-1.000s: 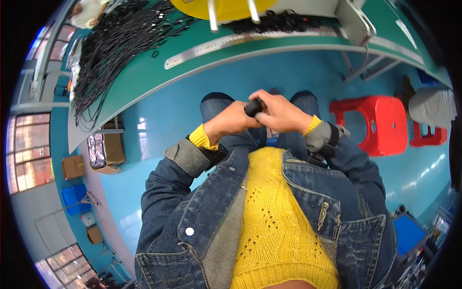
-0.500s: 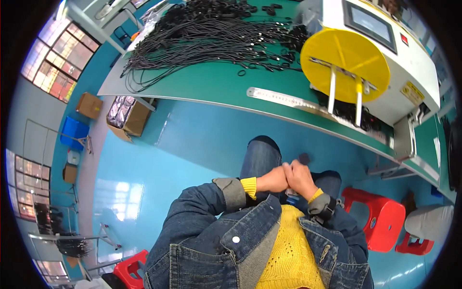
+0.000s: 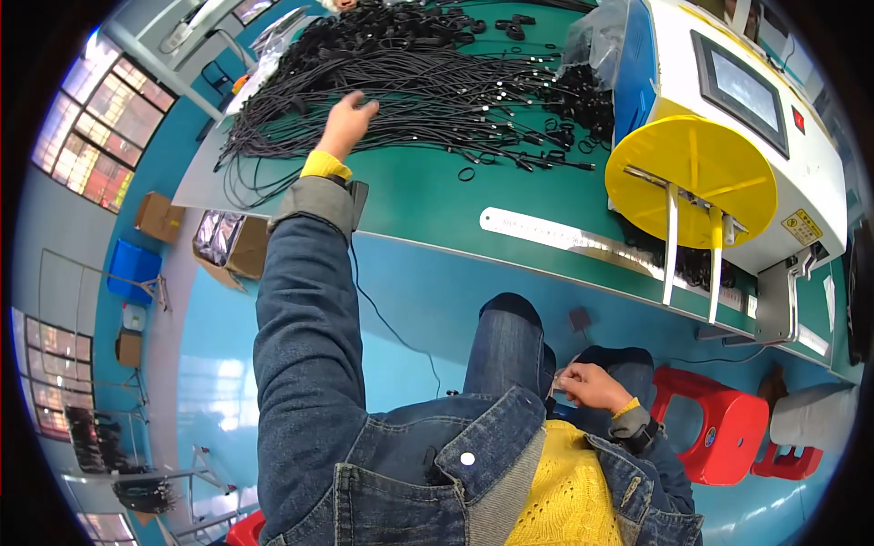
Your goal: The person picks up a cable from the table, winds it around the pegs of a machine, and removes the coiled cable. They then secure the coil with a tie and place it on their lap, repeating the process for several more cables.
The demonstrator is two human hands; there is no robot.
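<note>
My left hand (image 3: 346, 126) reaches out over the table, its fingers apart and nothing visible in them. Under and around it spreads a large bundle of black cables (image 3: 414, 105) with pale-tipped ends; whether the fingertips touch them I cannot tell. My right hand (image 3: 592, 385) stays low over my lap, fingers pinched together. Something small and pale shows at its fingertips, too small to name. Just beside my left wrist, a dark block (image 3: 360, 205) sits at the table edge, with a black cord hanging below.
On the right of the green table (image 3: 419, 196) stands a white machine with a screen (image 3: 742, 91) and a yellow disc (image 3: 692, 173). A steel ruler (image 3: 546, 232) lies along the front edge. A red stool (image 3: 724, 428) is at my right; an open carton (image 3: 228, 246) stands left on the floor.
My hands were together over my lap. The left has parted from the right and stretched forward and left to the cables. My right hand remains near my lap.
</note>
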